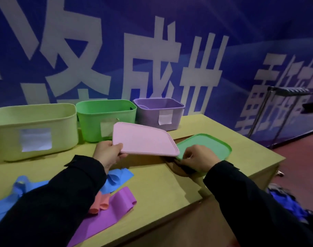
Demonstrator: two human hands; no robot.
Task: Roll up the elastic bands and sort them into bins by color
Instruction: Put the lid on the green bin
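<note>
Three open bins stand in a row at the back of the table: a pale yellow-green bin, a green bin and a purple bin. My left hand grips the near corner of a pink lid, held tilted above the table. My right hand pinches the near edge of a green lid lying on the table. Loose elastic bands lie at the front left: a blue band, a purple band and a salmon band, partly hidden by my left sleeve.
The tan table ends at the right above a red floor. A metal stand is by the blue banner wall. Blue cloth lies on the floor at the right. A dark gap shows in the tabletop near my right hand.
</note>
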